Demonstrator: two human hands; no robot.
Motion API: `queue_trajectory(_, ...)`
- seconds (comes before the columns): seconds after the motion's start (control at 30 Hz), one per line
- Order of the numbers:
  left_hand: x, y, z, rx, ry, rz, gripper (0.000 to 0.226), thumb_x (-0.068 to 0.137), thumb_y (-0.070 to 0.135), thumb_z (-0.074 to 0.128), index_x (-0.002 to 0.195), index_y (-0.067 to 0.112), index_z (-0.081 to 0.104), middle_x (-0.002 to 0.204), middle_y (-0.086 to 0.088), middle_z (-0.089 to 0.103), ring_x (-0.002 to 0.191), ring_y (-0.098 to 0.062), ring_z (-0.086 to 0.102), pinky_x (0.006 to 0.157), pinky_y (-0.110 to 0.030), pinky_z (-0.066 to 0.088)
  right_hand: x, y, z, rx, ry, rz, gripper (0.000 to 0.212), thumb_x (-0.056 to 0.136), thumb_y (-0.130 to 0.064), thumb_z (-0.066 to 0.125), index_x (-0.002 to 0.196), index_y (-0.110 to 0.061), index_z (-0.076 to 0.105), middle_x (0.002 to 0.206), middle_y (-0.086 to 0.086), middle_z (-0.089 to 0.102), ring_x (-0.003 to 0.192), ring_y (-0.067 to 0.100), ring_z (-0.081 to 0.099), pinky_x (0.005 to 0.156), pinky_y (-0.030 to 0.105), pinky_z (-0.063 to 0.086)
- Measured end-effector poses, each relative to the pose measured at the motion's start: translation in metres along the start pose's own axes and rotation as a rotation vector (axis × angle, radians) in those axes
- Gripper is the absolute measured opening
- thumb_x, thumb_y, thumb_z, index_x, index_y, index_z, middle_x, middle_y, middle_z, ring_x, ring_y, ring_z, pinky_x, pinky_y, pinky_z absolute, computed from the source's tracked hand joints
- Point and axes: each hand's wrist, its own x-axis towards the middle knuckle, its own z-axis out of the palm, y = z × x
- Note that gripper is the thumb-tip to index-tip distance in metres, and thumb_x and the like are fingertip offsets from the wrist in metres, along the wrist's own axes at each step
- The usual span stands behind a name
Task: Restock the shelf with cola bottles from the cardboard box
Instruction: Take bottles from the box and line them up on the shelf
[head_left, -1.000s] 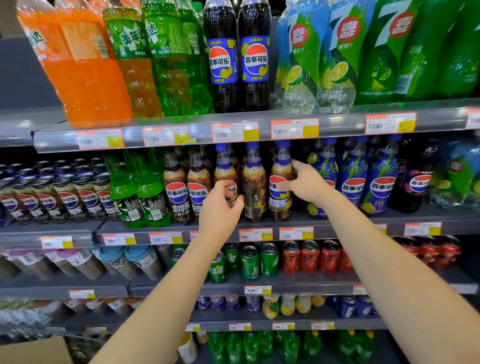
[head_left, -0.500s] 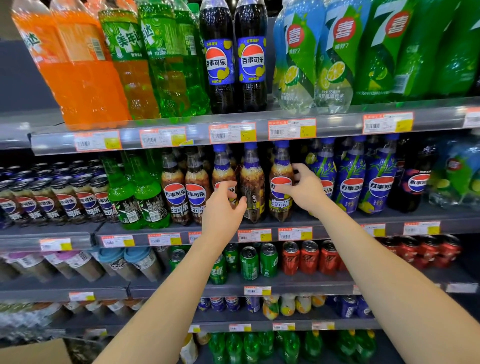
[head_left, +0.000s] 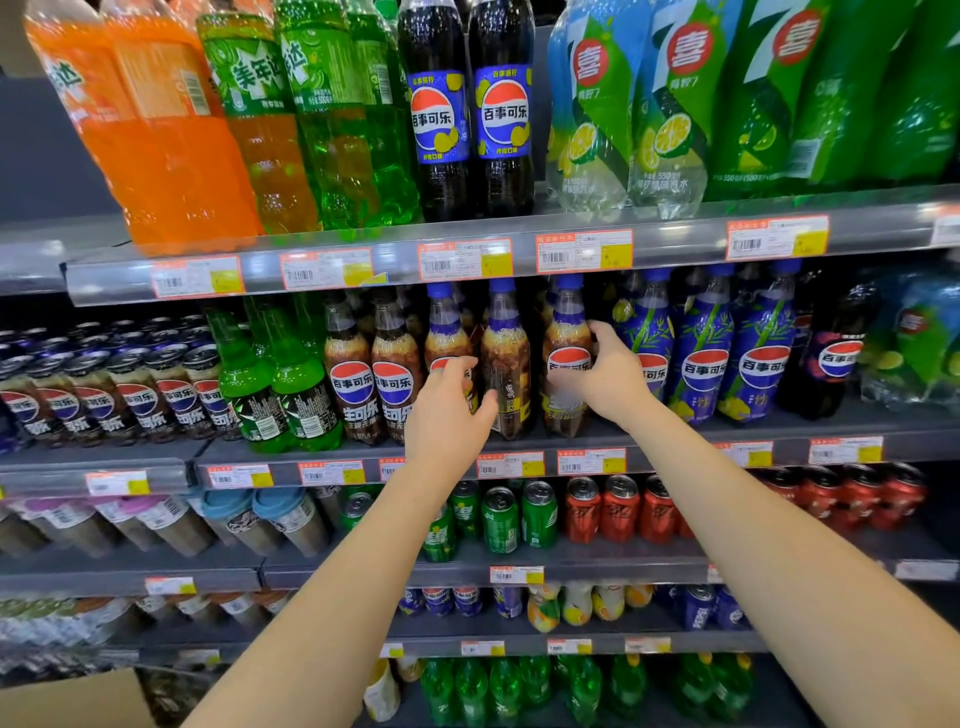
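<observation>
Several brown cola bottles with blue caps and red-white-blue labels stand on the middle shelf (head_left: 519, 464). My left hand (head_left: 445, 410) grips one cola bottle (head_left: 442, 332), and its thumb reaches toward the neighbouring bottle (head_left: 506, 358), whose label is turned sideways. My right hand (head_left: 609, 375) wraps round the right side of another cola bottle (head_left: 567, 338), which stands upright on the shelf. A corner of the cardboard box (head_left: 78, 696) shows at the bottom left; its inside is hidden.
Green bottles (head_left: 280, 384) and two brown-capped cola bottles (head_left: 371, 364) stand left of my hands, blue-wrapped bottles (head_left: 701, 353) to the right. Large bottles fill the shelf above (head_left: 467, 260). Cans line the shelf below (head_left: 519, 514).
My right hand's fingers have curled further round its bottle, and the label now faces forward. My left hand has stayed on its bottle, hardly moving.
</observation>
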Motion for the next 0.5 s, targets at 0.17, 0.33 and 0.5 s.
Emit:
queue_trajectory(0.17,-0.001,-0.001,-0.006,0.091,0.037,0.037,0.047,0.098,0.04,0.063,0.142,0.028,0.051,0.135,0.0,0.059,0.115,-0.021,0.061,0.084,-0.045,0.058,-0.001,0.001,-0.001,-0.027,0.007,0.028,0.087,0.077,-0.023,0.087,0.149,-0.017,0.04,0.13,0.005,0.063,0.113,0.022,0.061,0.084,0.027,0.044)
queue_trajectory(0.33,-0.001,-0.005,-0.013,0.192,0.052,0.046,0.043,0.098,0.041,0.061,0.138,0.026,0.053,0.125,-0.003,0.059,0.106,-0.025,0.062,0.074,-0.043,0.056,-0.013,-0.015,0.004,-0.11,0.118,0.097,0.098,0.076,-0.037,0.087,0.153,-0.01,0.034,0.143,0.013,0.051,0.129,0.03,0.051,0.1,0.039,0.045)
queue_trajectory(0.5,0.005,-0.014,-0.024,0.358,0.092,0.067,0.047,0.095,0.039,0.064,0.136,0.017,0.056,0.121,-0.009,0.06,0.107,-0.032,0.06,0.078,-0.044,0.052,-0.037,-0.043,0.031,-0.227,0.378,-0.159,0.053,0.084,-0.037,0.078,0.127,-0.014,0.058,0.116,0.004,0.057,0.11,0.026,0.053,0.093,0.04,0.047)
